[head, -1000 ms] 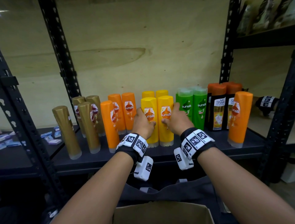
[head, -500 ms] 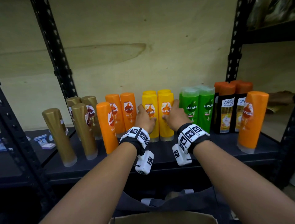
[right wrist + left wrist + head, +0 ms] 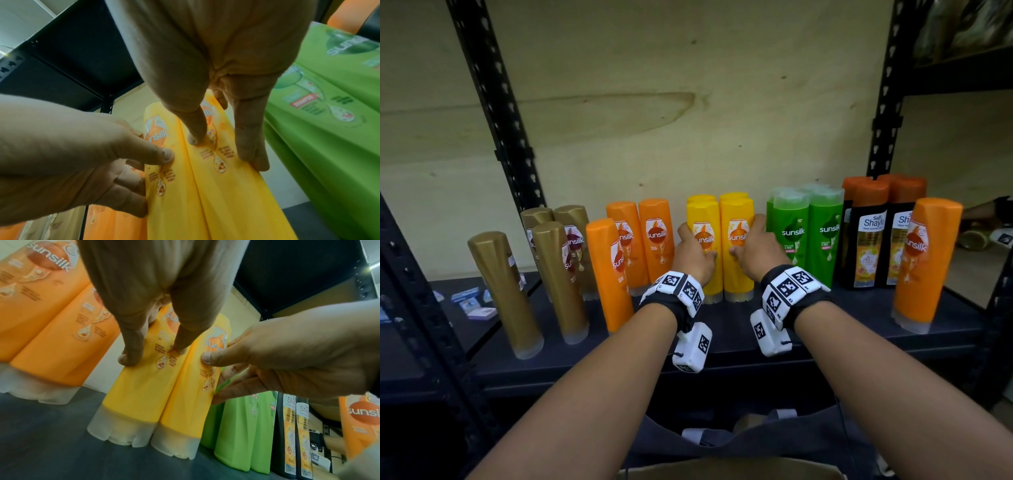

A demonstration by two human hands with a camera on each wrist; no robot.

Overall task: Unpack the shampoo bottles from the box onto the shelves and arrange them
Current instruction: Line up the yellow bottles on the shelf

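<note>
Two yellow shampoo bottles stand side by side at the middle of the black shelf (image 3: 722,346), right in front of two more yellow ones. My left hand (image 3: 695,257) grips the left yellow bottle (image 3: 133,394), thumb on its label and fingers round its left side. On the right yellow bottle (image 3: 185,402) my right hand (image 3: 753,250) holds the same way, its fingers tucked between that bottle and the green bottles (image 3: 804,236). Both bottles are upright on the shelf. The cardboard box (image 3: 732,471) shows only its top edge at the bottom of the head view.
Along the shelf stand gold bottles (image 3: 558,281) at the left, orange ones (image 3: 609,270), then black bottles (image 3: 866,240) and a lone orange bottle (image 3: 924,260) near the right front edge. Black uprights (image 3: 493,102) frame the bay. A dark bag (image 3: 756,442) hangs below.
Both hands have slid the two front yellow bottles back, close against the rear yellow pair. My head has come nearer to the shelf.
</note>
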